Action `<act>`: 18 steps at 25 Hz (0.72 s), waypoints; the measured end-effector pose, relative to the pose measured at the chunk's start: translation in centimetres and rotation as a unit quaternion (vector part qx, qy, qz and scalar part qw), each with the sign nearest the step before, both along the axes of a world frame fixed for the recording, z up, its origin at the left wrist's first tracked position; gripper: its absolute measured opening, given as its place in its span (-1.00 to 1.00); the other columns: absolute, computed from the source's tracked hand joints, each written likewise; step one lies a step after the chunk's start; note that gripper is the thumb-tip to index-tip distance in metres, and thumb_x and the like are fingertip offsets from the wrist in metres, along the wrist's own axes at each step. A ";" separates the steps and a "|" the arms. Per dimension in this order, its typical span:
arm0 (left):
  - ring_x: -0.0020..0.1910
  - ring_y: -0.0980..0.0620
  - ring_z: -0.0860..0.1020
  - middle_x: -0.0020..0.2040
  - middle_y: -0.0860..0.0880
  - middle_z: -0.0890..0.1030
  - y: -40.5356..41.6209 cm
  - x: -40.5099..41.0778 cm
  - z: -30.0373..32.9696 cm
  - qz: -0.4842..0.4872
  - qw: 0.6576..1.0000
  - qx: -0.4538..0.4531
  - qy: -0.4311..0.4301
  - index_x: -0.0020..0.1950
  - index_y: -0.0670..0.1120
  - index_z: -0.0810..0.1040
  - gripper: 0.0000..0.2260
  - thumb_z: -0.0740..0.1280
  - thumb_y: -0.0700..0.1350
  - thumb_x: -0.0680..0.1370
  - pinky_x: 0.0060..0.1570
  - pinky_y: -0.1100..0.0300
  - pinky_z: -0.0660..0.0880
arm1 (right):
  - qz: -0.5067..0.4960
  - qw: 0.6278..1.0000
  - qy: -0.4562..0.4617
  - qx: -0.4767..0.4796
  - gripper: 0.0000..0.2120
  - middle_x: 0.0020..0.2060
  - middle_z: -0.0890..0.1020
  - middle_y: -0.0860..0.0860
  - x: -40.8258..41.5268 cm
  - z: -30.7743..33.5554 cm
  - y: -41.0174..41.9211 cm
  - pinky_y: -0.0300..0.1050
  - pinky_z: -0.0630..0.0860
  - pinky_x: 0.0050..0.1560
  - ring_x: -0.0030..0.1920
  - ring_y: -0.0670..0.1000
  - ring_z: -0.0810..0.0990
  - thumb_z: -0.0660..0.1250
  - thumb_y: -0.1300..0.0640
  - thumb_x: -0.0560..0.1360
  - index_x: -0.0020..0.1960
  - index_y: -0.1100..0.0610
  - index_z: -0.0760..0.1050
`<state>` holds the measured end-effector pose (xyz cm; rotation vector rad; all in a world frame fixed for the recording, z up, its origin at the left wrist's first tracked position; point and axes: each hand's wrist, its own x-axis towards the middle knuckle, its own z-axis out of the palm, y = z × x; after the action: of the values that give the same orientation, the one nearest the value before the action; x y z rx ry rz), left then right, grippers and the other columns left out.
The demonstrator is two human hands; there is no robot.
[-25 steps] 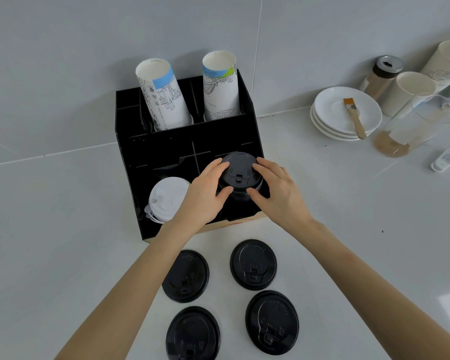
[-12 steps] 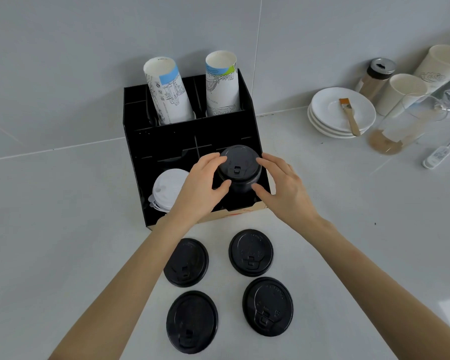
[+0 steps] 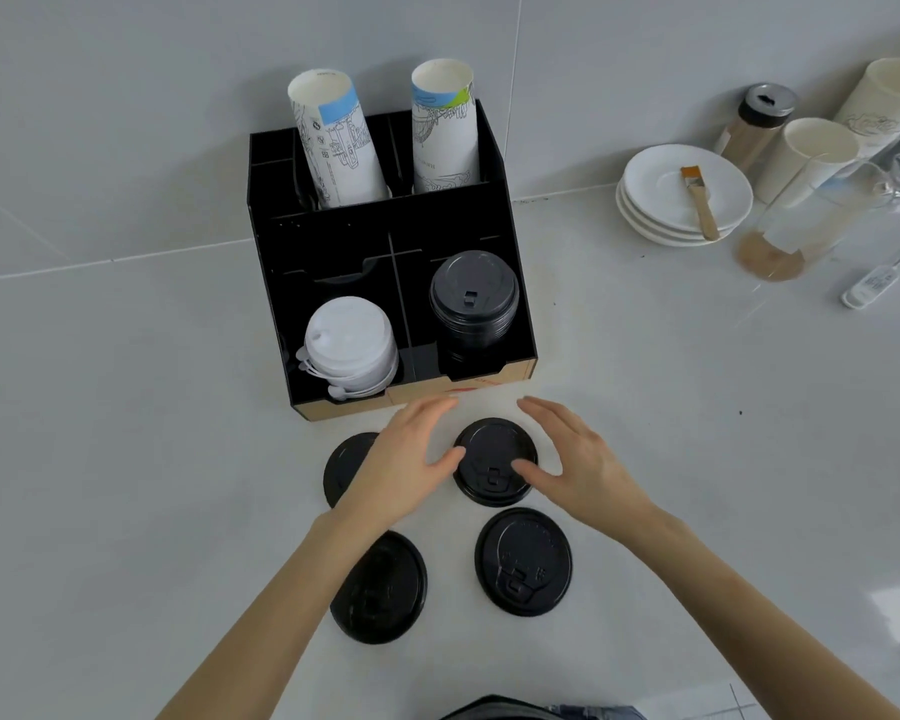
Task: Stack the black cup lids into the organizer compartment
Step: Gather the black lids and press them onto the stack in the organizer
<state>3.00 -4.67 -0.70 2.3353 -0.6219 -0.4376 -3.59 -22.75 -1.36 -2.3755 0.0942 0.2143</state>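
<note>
A black organizer (image 3: 510,220) stands against the wall. Its front right compartment holds a stack of black lids (image 3: 473,298). Several loose black lids lie on the counter in front of it. My left hand (image 3: 404,465) and my right hand (image 3: 575,462) flank the far right lid (image 3: 492,454), fingers spread, both thumbs resting on its edges. It lies flat on the counter. My left hand partly covers the far left lid (image 3: 345,467). Two more lids sit nearer me, one at left (image 3: 380,589) under my forearm and one at right (image 3: 523,561).
White lids (image 3: 349,345) fill the front left compartment, and two paper cup stacks (image 3: 445,132) stand in the back. At the right sit stacked white plates (image 3: 661,184) with a brush (image 3: 700,200), a shaker jar (image 3: 754,127), paper cups (image 3: 811,158) and a glass (image 3: 785,236).
Both hands let go of the lid stack in the organizer and drew back toward me. They now hover around a loose lid on the counter.
</note>
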 end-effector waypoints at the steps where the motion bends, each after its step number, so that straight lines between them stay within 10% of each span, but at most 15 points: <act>1: 0.35 0.00 0.31 0.37 -0.06 0.35 0.0 -0.4 -0.5 -0.004 1.000 0.009 0.011 0.35 -0.08 0.26 -0.56 0.27 -0.13 0.50 0.29 0.29 0.15 | 0.008 1.000 0.014 0.001 -0.45 0.38 0.32 0.03 -0.5 -0.4 0.1 -0.04 0.25 0.39 0.37 0.03 0.30 0.32 0.11 0.44 0.37 0.09 0.18; 18: 0.40 0.04 0.21 0.43 -0.01 0.25 -0.1 -3.1 -1.9 -0.005 0.999 0.040 0.030 0.39 -0.05 0.21 -0.51 0.28 -0.07 0.49 0.39 0.18 0.13 | 0.000 1.000 -0.007 0.029 -0.52 0.34 0.37 0.00 -1.6 -1.3 0.2 -0.20 0.28 0.29 0.32 0.00 0.38 0.33 0.17 0.44 0.32 0.12 0.29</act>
<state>-0.05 -4.76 -2.60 2.3863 -0.5979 -0.5458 -5.18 -22.53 -2.70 -2.3192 0.0803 0.1968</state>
